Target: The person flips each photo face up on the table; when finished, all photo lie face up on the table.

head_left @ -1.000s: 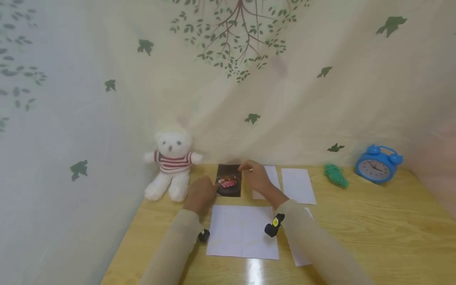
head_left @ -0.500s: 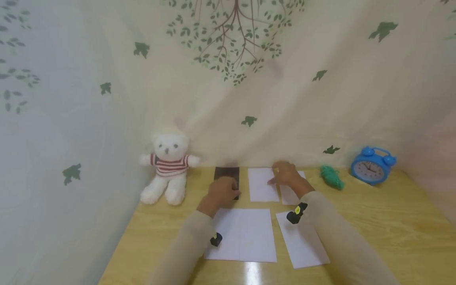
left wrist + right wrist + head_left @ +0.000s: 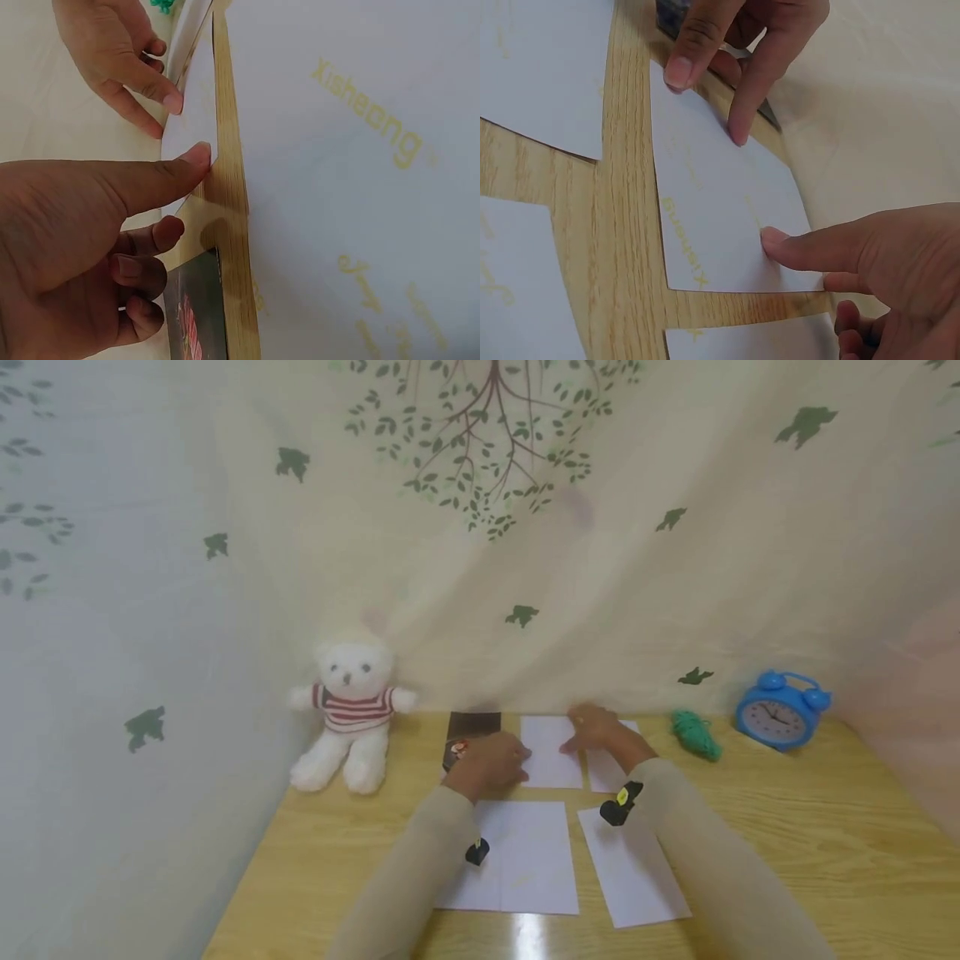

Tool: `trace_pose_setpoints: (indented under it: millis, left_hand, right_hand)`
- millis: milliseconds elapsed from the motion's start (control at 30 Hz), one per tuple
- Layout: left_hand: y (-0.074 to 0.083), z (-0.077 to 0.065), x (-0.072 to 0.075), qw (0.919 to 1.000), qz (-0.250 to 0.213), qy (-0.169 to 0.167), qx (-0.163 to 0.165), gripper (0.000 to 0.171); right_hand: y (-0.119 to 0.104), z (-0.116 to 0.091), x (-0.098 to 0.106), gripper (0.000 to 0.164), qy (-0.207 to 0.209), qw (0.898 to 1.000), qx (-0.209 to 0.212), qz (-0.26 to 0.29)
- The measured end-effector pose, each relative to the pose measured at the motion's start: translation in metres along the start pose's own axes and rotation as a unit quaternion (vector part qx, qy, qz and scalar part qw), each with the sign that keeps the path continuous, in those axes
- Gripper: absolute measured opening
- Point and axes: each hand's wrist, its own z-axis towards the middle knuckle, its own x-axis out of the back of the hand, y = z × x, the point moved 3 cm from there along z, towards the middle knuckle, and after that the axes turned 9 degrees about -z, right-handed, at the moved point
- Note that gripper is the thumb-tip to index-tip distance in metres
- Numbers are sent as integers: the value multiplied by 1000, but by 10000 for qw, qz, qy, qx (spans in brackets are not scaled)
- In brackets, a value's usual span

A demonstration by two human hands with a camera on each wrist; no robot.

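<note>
A white card [image 3: 547,766] with faint yellow lettering lies face down in the back row, between my two hands. My left hand [image 3: 495,764] touches its left edge with thumb and index finger, the other fingers loosely curled. On the card's right part rests the thumb of my right hand [image 3: 597,729], with the index finger at the far edge in the right wrist view. Left of it a dark picture card [image 3: 476,725], showing food, lies face up, partly hidden by my left hand. Another white card [image 3: 606,772] sits partly under my right hand and wrist.
Two adjoining white cards [image 3: 534,860] and a slanted white card [image 3: 637,877] lie in the front row. A white teddy bear [image 3: 356,718] sits at back left. Green yarn [image 3: 696,734] and a blue alarm clock [image 3: 782,712] stand at back right, before a patterned cloth [image 3: 420,568].
My right hand has moved right from beside the picture card to the white card. My left hand has passed rightward across the picture card and now touches the same white card.
</note>
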Motion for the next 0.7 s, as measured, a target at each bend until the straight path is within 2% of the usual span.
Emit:
trace_pose_setpoints:
  millis: [133, 300, 467, 567, 700]
  left_hand:
    - [3, 0, 0, 9991, 405, -73, -89, 40]
    - [9, 1, 0, 9976, 679, -98, 35, 40]
    - [13, 2, 1, 9974, 697, -73, 186, 40]
    - [12, 1, 1, 9952, 956, -129, 158, 35]
    - [17, -1, 0, 9903, 1384, -134, 61, 26]
  right_hand:
    - [3, 4, 0, 84, -87, 9999, 52, -66]
    - [9, 8, 3, 73, -49, 9998, 180, 57]
    - [11, 11, 10, 58, 210, 9940, -21, 1071]
    - [7, 11, 13, 45, 305, 9775, -64, 2087]
    - [7, 6, 16, 38, 148, 9418, -43, 3357]
